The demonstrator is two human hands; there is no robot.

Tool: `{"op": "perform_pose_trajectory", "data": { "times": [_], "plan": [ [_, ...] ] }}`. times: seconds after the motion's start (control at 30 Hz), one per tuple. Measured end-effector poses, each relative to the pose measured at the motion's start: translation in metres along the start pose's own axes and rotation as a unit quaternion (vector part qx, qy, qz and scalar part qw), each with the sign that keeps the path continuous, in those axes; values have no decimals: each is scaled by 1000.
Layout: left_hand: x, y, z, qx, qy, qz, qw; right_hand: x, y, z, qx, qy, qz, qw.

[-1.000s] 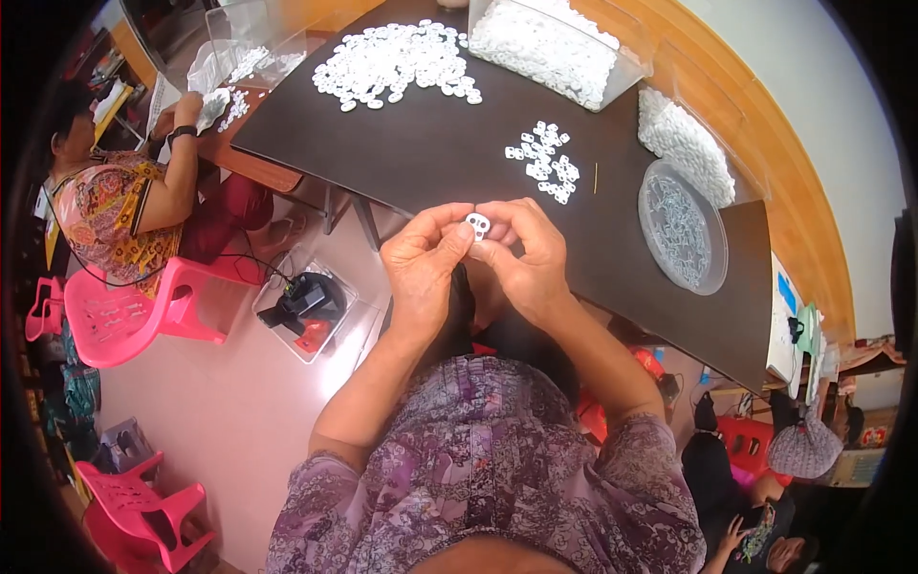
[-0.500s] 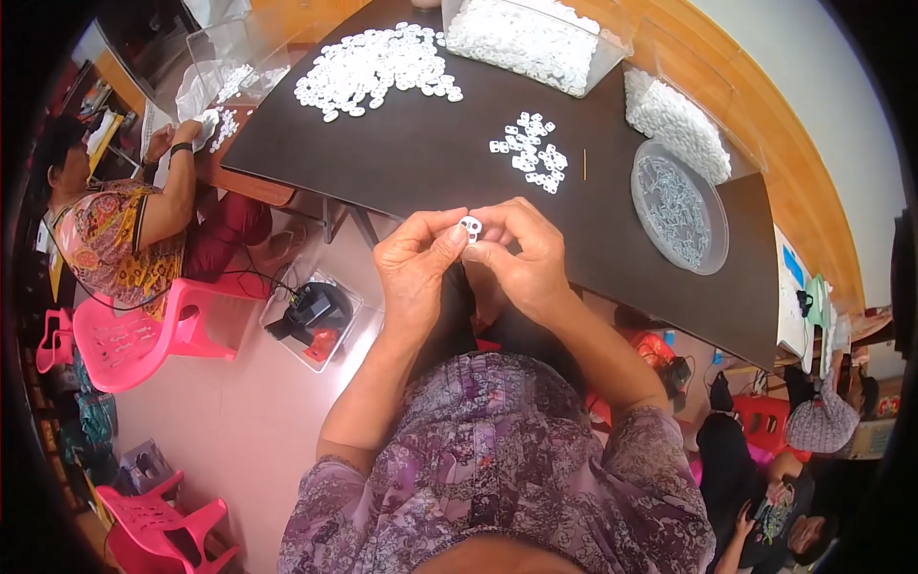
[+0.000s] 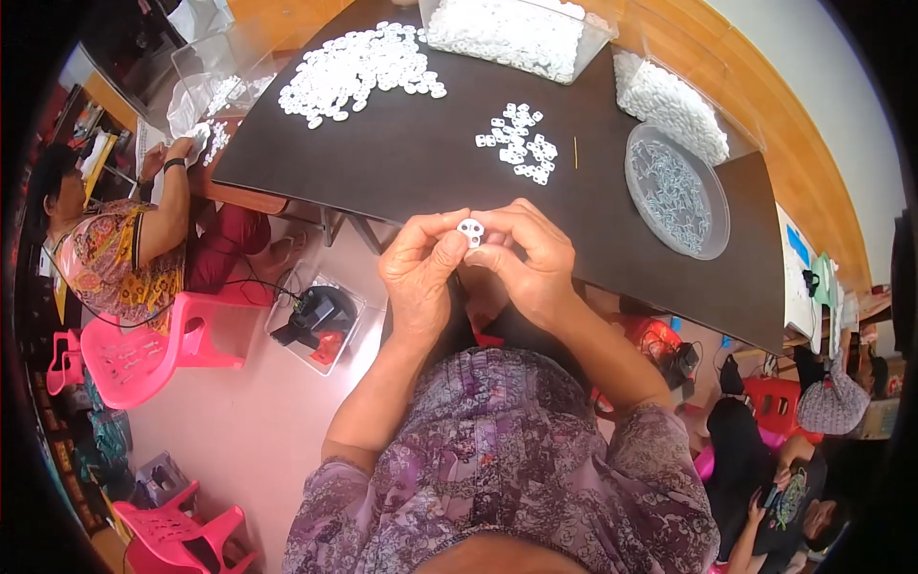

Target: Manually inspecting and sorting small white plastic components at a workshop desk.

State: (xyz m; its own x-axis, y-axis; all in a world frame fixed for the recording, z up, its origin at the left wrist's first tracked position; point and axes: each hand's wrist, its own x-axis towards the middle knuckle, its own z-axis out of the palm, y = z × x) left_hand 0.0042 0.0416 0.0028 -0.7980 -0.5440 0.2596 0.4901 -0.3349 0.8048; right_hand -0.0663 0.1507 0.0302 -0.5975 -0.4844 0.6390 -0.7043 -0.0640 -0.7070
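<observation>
Both hands meet at the near edge of the dark table (image 3: 402,163). The left hand (image 3: 418,277) and right hand (image 3: 528,263) pinch one small white plastic piece (image 3: 469,230) between fingertips, both grips closed on it – held up close, likely so it can be seen and worked from both sides. The piece's holed face turns up toward the camera; it looks roughly round, so no clear long axis can be told. Supplies sit in reach on the far side: a small cluster of white pieces (image 3: 516,143) straight ahead, a bigger heap (image 3: 359,67) far left, a round clear dish (image 3: 677,189) of small metal parts to the right, and a clear bin (image 3: 512,33) of white parts at the far edge – sorted by kind.
</observation>
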Motion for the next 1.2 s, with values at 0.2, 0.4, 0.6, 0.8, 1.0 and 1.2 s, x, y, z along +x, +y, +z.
{"op": "perform_pose_trajectory", "data": {
  "times": [0.2, 0.4, 0.6, 0.8, 1.0, 1.2],
  "plan": [
    [-3, -7, 4, 19, 12, 32, 999, -4, 4, 0, 1, 24, -23, 999],
    [-6, -10, 8, 0, 30, 48, 998, -6, -1, 1, -2, 17, -9, 1000],
    [-9, -3, 17, -1, 37, 34, 999, -8, -1, 0, -4, 37, -16, 999],
    [-8, -4, 16, 12, 35, 37, 999, -7, 6, 0, 3, 44, -41, 998],
    [-7, -5, 16, 19, 41, 50, 998, -5, 2, 1, -13, 30, -19, 999],
    [-6, 3, 19, 8, 66, 30, 997, -1, 5, 0, -21, 14, -33, 999]
  ]
}}
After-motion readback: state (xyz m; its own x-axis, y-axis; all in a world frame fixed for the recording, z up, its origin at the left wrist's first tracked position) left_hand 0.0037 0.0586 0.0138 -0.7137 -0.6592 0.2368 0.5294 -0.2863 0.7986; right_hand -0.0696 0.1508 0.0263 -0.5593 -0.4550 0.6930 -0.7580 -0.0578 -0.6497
